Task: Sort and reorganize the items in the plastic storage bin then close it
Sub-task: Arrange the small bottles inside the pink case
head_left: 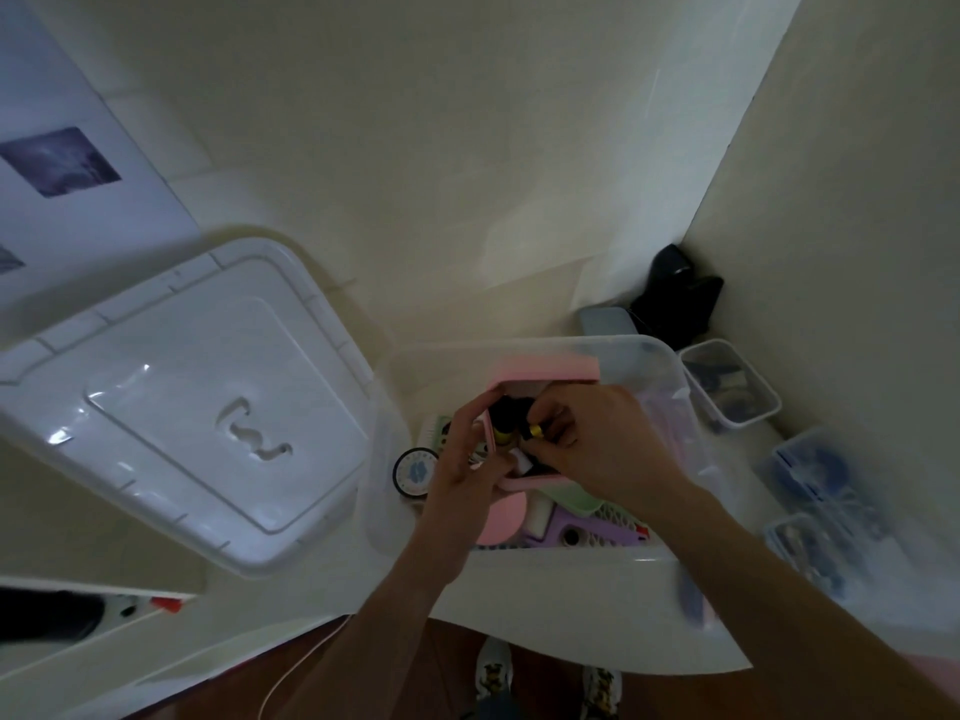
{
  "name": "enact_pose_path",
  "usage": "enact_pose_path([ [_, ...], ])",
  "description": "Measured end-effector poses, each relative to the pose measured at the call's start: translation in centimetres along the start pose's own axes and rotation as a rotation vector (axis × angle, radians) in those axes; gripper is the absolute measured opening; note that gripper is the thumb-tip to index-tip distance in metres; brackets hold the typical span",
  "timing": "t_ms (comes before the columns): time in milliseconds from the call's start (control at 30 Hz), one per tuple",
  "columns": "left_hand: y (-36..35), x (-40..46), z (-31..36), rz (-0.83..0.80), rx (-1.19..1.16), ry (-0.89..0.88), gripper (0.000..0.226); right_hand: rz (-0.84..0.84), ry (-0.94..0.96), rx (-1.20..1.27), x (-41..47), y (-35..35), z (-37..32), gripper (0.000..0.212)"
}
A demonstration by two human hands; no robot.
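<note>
Storage bin [670, 366] stands open on the desk [597, 615], lid [182, 407] lying left. Left hand [462, 475] grips a pink case [545, 368] over it; right hand [597, 439] pinches a gold-capped tube [535, 432] inside the case.

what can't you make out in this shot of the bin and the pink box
Head view only:
- Contents of the pink box: mostly covered by the left hand and right hand.
- Small gold-banded item at the right hand's fingers: too small and dim to identify.
- Small clear containers right of the storage bin: contents blurred.
- Bin lid: left edge cut off by the frame.
</note>
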State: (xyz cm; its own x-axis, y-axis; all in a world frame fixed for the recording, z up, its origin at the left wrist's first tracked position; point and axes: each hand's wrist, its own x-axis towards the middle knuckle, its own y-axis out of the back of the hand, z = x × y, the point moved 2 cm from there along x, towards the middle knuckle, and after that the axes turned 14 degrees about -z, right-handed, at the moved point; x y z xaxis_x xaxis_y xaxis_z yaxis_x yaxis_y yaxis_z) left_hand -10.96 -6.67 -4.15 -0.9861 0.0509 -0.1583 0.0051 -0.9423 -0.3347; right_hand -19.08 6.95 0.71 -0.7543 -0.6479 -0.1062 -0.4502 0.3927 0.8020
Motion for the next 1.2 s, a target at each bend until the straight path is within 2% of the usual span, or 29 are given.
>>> enact_pose_path([
  [167, 0.2, 0.0, -0.2, 0.009, -0.049, 0.021, 0.060, 0.044, -0.139, 0.217, -0.2, -0.1, 0.4, 0.021],
  [267, 0.2, 0.1, -0.4, 0.017, -0.071, 0.030, 0.058, 0.048, -0.175, 0.183, -0.4, 0.1, 0.4, 0.022],
  [400, -0.1, 0.1, -0.7, 0.010, -0.054, 0.020, 0.055, 0.053, -0.164, -0.040, -0.3, -0.1, 0.0, 0.012],
  [633, -0.2, 0.2, -0.5, 0.034, -0.030, 0.000, 0.052, 0.065, -0.097, -0.182, 0.0, -0.2, -0.3, 0.006],
  [733, 0.0, 0.2, -0.4, 0.048, -0.010, -0.010, 0.049, 0.037, -0.099, -0.170, -0.4, 0.1, -0.1, 0.010],
  [900, -0.2, 0.0, -0.5, 0.026, -0.007, -0.010, 0.048, 0.041, -0.067, 0.023, -1.4, 0.7, 0.3, 0.023],
  [1200, -0.2, -0.2, -0.9, -0.026, 0.001, 0.002, 0.052, -0.100, 0.068, -0.058, -0.6, 0.1, -0.2, 0.017],
])
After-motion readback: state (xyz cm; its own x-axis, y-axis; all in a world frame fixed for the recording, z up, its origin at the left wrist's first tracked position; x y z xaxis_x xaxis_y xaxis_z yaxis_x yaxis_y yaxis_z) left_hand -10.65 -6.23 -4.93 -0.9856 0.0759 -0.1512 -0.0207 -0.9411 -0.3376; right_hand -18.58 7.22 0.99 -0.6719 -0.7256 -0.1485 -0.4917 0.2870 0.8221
